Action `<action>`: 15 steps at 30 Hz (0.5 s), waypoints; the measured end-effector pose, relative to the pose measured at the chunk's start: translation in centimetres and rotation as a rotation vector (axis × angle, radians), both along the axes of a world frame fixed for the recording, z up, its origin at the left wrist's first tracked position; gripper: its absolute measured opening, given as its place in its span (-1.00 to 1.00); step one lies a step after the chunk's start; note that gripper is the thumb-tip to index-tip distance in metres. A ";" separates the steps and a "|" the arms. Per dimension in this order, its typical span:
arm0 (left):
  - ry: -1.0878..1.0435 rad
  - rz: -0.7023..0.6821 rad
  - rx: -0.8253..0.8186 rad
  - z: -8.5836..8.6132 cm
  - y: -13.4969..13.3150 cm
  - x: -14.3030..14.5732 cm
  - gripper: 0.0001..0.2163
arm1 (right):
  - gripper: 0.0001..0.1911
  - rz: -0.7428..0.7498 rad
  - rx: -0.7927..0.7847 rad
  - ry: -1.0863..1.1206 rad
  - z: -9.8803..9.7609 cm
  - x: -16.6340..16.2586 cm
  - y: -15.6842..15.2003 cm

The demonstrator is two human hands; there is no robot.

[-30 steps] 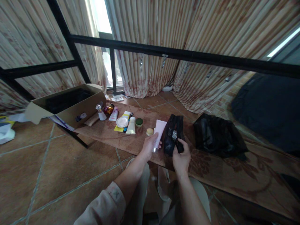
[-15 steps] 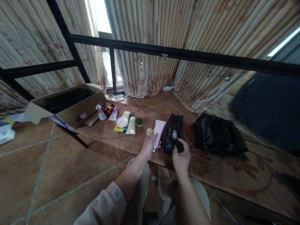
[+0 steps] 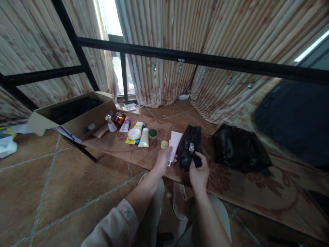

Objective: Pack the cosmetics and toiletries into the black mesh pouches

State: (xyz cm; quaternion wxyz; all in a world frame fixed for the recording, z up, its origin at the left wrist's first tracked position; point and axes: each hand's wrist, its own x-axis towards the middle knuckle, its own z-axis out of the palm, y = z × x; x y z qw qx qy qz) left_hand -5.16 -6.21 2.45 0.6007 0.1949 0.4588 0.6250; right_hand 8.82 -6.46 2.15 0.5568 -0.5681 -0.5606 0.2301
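My left hand [image 3: 163, 160] is closed round a pale pink squeeze tube [image 3: 175, 142], its silver cap pointing down toward me. Right beside it, a black pouch [image 3: 185, 156] lies on the cloth-covered bench, with sparkly silver items [image 3: 191, 148] showing at its middle. The fingers of my right hand [image 3: 199, 173] pinch the near right edge of this pouch. Just left of the pink tube sits a small round jar with a yellowish lid [image 3: 164, 144]. Farther left are a green-lidded jar [image 3: 153, 133], a cream tube [image 3: 144, 138] and a round clear-lidded container [image 3: 134, 134].
An open cardboard box [image 3: 96, 118] holding something black stands at the bench's left end. Near it are a white-and-silver bottle [image 3: 110, 123] and a pink-white tube [image 3: 124, 125]. A black bag [image 3: 238, 149] lies to the right. A dark metal rail [image 3: 159, 53] crosses before the curtains.
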 end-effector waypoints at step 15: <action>0.080 0.000 0.077 0.0 -0.2 0.3 -0.66 | -0.62 -0.003 -0.004 -0.006 -0.3 0.0 0.2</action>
